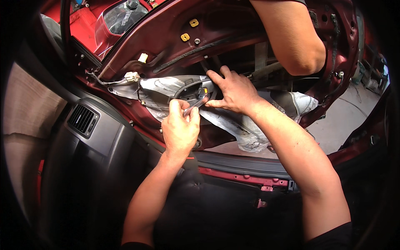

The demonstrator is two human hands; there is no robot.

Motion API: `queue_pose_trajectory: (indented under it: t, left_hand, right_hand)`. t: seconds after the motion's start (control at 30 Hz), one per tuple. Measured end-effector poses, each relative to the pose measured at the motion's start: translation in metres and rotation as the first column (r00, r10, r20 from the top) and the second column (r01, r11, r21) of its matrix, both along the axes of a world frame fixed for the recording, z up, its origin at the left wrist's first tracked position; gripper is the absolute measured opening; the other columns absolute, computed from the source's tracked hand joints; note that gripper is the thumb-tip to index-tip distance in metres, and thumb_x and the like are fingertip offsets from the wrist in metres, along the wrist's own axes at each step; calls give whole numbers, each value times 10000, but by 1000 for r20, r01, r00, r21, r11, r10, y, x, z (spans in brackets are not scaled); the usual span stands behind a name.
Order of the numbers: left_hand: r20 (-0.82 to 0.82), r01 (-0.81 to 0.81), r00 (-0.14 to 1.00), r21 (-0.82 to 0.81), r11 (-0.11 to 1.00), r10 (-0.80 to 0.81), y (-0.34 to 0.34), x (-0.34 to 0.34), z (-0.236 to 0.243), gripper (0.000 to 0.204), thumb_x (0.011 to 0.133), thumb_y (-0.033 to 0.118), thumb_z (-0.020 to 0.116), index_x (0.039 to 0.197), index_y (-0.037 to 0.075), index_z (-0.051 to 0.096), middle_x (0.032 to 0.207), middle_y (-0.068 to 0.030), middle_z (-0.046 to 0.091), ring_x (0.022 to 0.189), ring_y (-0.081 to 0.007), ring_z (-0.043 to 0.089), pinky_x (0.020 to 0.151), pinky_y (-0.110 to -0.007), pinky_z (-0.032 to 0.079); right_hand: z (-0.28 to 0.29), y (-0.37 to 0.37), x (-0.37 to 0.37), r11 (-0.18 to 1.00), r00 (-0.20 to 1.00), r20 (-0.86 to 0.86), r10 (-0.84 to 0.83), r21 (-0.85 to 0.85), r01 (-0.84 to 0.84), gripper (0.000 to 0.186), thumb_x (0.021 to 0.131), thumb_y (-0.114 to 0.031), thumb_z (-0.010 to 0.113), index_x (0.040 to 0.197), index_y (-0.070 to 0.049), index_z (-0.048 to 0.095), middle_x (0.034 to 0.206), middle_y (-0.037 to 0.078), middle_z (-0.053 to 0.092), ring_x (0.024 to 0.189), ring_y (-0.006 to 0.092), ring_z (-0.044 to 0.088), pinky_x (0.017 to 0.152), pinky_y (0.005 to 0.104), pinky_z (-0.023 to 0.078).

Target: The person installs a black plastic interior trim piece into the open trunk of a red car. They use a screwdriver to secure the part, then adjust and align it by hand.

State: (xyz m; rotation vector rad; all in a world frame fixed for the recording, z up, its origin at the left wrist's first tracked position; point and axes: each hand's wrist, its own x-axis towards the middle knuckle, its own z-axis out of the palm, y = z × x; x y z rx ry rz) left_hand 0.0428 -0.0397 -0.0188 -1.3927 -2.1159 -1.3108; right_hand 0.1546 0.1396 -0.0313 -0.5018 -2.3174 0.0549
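A grey plastic inner door handle (189, 91) with a small orange mark sits against the open dark red door (175, 52), whose inner metal is exposed. My left hand (180, 129) pinches the handle's lower left edge, thumb and fingers curled, fingertips partly hidden. My right hand (233, 91) grips its right side, thumb low and fingers reaching over the top edge. Crumpled plastic sheeting (254, 135) hangs around and below it. A pale wire connector (132, 76) dangles to the left.
Another person's arm (291, 37) reaches down at upper right. A side mirror (121, 21) shows outside, top left. The dashboard with an air vent (82, 118) is at left. The door sill (241, 177) crosses below my hands, with grey floor (346, 116) beyond the door.
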Motion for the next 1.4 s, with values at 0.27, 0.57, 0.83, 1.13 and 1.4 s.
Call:
queue_pose_trajectory:
  t: [0.27, 0.57, 0.83, 1.13, 1.4]
  left_hand:
    - [-66, -97, 993, -10, 995, 96, 5, 0, 8, 230, 841, 154, 793, 924, 10, 635, 735, -81, 700, 633, -107, 636, 622, -285, 520]
    - [-184, -122, 975, 30, 992, 126, 5, -9, 5, 233, 832, 194, 802, 880, 31, 644, 667, -95, 662, 587, -132, 617, 586, -314, 504]
    - [-228, -193, 958, -71, 979, 172, 8, -8, 9, 303, 850, 293, 780, 962, 58, 626, 713, -174, 701, 697, -363, 717, 652, -454, 536]
    - [-236, -199, 956, -87, 976, 174, 7, -11, 5, 282, 865, 278, 785, 906, 45, 633, 690, -132, 689, 606, -270, 671, 603, -398, 516]
    - [-279, -212, 945, -121, 970, 172, 8, -11, 2, 303, 869, 295, 788, 902, 41, 625, 692, -138, 685, 609, -290, 674, 611, -402, 515]
  right_hand:
    - [8, -4, 1, 997, 999, 35, 2, -75, 1, 895, 723, -701, 755, 1431, -210, 514, 1257, 178, 528, 1061, 368, 635, 895, 501, 530]
    - [16, -4, 2, 974, 995, -49, 92, -205, -100, 909, 640, -603, 859, 1389, -163, 588, 1192, 170, 609, 1095, 382, 640, 912, 476, 528]
    - [18, -6, 2, 978, 999, 31, 26, -206, -19, 894, 683, -611, 831, 1411, -174, 553, 1184, 167, 617, 1115, 377, 633, 958, 484, 507]
    - [18, -8, 0, 986, 993, 114, 8, -163, 11, 899, 704, -645, 803, 1432, -195, 528, 1220, 167, 588, 1136, 376, 614, 969, 492, 492]
    - [16, -7, 0, 986, 990, 141, 0, -166, 24, 899, 725, -633, 799, 1454, -199, 501, 1262, 161, 555, 1165, 367, 590, 986, 491, 488]
